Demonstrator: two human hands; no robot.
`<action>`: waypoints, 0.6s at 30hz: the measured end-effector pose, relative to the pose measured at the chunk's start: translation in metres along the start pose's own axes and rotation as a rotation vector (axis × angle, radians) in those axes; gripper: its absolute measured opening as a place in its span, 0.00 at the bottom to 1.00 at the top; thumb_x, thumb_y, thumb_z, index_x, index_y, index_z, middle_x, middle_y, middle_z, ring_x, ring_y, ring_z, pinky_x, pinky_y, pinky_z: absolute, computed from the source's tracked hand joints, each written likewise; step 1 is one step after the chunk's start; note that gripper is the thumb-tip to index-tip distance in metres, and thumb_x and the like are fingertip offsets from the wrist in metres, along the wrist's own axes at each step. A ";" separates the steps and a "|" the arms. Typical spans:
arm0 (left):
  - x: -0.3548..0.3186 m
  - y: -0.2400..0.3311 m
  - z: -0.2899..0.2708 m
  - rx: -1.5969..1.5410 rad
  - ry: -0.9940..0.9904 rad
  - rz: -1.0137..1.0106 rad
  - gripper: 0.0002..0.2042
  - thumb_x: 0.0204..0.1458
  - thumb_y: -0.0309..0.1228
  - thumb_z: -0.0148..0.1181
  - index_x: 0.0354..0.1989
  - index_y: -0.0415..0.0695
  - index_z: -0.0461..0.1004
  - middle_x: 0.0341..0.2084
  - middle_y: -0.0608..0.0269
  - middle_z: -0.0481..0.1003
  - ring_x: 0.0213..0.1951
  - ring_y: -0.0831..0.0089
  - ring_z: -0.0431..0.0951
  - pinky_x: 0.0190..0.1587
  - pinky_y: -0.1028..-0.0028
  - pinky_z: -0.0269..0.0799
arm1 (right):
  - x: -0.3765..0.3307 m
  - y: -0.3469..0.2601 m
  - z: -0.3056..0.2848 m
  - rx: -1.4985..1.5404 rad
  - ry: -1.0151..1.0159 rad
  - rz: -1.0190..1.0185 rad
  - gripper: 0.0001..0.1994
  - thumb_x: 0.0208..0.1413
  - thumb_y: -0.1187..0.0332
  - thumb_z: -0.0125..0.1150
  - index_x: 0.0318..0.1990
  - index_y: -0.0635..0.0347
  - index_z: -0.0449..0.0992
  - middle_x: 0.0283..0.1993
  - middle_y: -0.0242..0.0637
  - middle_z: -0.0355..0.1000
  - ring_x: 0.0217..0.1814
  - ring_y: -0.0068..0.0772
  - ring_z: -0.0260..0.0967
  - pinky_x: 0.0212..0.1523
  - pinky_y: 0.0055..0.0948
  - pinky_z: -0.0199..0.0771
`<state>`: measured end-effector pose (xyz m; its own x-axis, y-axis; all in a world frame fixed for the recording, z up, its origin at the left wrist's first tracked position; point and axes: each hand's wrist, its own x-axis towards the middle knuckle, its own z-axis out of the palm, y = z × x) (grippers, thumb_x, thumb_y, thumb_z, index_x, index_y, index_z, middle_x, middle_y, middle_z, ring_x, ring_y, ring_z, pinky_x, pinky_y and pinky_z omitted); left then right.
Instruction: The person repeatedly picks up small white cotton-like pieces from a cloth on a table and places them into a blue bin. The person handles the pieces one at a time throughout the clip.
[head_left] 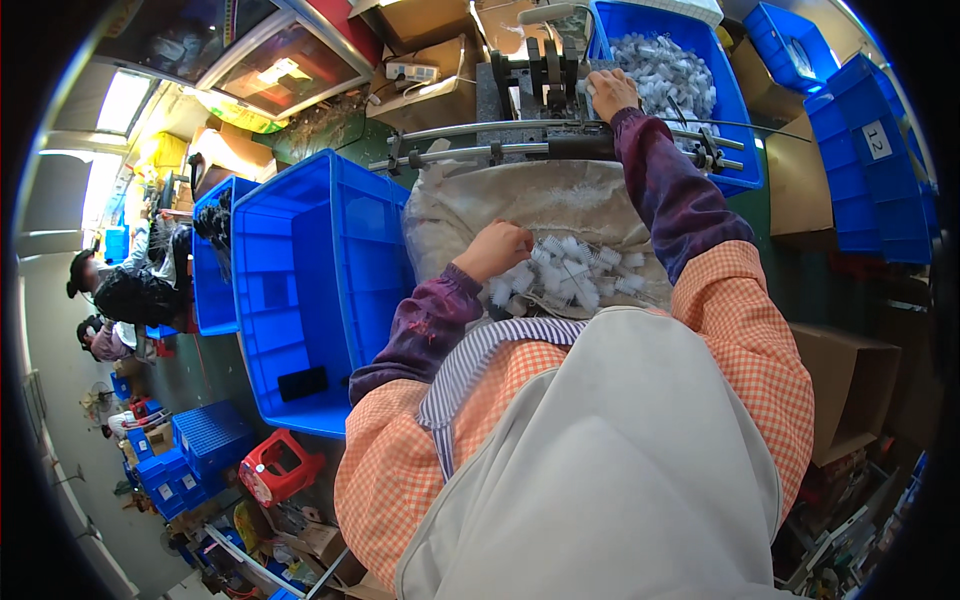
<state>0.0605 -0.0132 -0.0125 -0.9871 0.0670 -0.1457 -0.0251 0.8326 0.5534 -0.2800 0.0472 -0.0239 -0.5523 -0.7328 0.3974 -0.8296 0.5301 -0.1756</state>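
Pale grey apron (620,450) over an orange checked shirt (745,330) fills the bottom of the view, with purple patterned sleeve covers on both forearms. Just above the apron: a worn beige cloth sack (520,205) spread like a lap tray, holding a loose heap of small white bristly plastic parts (570,275).

Left hand (495,250) resting on the left edge of that heap, fingers curled down into it; probably pinching one or two pieces, but can't tell for sure, fingertips hidden. Right hand (610,92) stretched well beyond the sack to the dark metal fixture (545,70) on the rail, fingers bent and pressing at it; whether closed on a part, can't tell either.

Progress-wise, looks like somewhere mid-batch: right-hand blue plastic bin (730,120) beyond the sack already piled with whitish-grey pieces, heap on the sack maybe a couple dozen left, too tangled to count exactly. Big blue plastic crate (300,290) left of the sack almost bare, just one dark flat object at the bottom.

Counts: two hands, one sack, one fixture, one filled bin, one big crate plus a second blue crate behind it, several stacked blue crates far right of the sack, one red plastic stool (280,465) lower left of the sack.
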 end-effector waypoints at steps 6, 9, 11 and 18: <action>-0.001 0.008 -0.014 0.001 0.148 -0.108 0.09 0.47 0.36 0.56 0.31 0.43 0.71 0.32 0.51 0.71 0.35 0.54 0.71 0.39 0.62 0.65 | -0.003 0.001 0.003 -0.040 0.059 -0.037 0.06 0.46 0.66 0.48 0.32 0.50 0.70 0.39 0.32 0.70 0.48 0.38 0.62 0.47 0.36 0.59; 0.002 0.008 -0.018 -0.108 0.261 -0.172 0.11 0.48 0.36 0.55 0.33 0.41 0.69 0.33 0.50 0.71 0.36 0.53 0.70 0.39 0.62 0.65 | -0.004 -0.002 0.001 -0.087 0.059 -0.017 0.06 0.47 0.66 0.48 0.33 0.50 0.70 0.38 0.32 0.70 0.47 0.38 0.62 0.47 0.36 0.59; 0.004 0.009 -0.019 -0.165 0.328 -0.197 0.11 0.49 0.36 0.54 0.33 0.40 0.68 0.33 0.49 0.70 0.36 0.52 0.70 0.38 0.62 0.65 | -0.005 -0.002 0.000 -0.055 0.066 -0.007 0.06 0.47 0.66 0.48 0.32 0.50 0.70 0.38 0.31 0.70 0.48 0.37 0.62 0.47 0.36 0.58; 0.009 0.018 -0.007 -0.149 0.324 -0.330 0.12 0.50 0.37 0.52 0.34 0.39 0.67 0.30 0.45 0.71 0.37 0.50 0.70 0.39 0.61 0.65 | 0.000 -0.003 -0.006 0.093 -0.038 0.040 0.09 0.49 0.64 0.49 0.37 0.46 0.74 0.41 0.29 0.72 0.50 0.36 0.63 0.50 0.38 0.56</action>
<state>0.0499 -0.0019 0.0020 -0.9206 -0.3816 -0.0830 -0.3438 0.6910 0.6359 -0.2771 0.0478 -0.0175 -0.5860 -0.7286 0.3546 -0.8101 0.5181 -0.2744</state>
